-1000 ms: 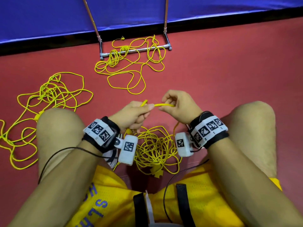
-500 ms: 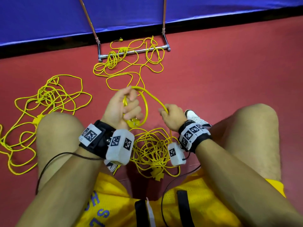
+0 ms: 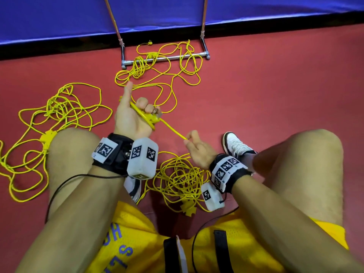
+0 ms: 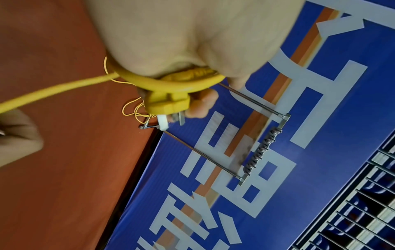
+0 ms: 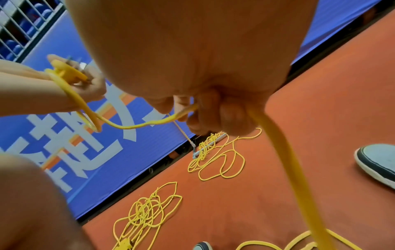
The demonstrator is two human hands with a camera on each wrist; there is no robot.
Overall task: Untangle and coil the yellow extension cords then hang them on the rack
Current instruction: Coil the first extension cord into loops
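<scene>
The left hand (image 3: 131, 119) curled its fingers around the yellow plug (image 3: 151, 117) and one cord loop; the right hand (image 3: 197, 150) pinched the same extension cord (image 3: 173, 131) beside it

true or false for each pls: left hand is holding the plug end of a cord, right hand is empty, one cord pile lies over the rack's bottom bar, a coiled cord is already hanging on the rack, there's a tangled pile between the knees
1. The left hand grips the plug end of a yellow cord. True.
2. The right hand is empty. False: it pinches the same cord further along.
3. One tangled cord lies over the rack's bottom bar. True.
4. A coiled cord hangs on the rack. False: its hook bar is bare in the left wrist view.
5. A tangled pile lies between the knees. True.
</scene>
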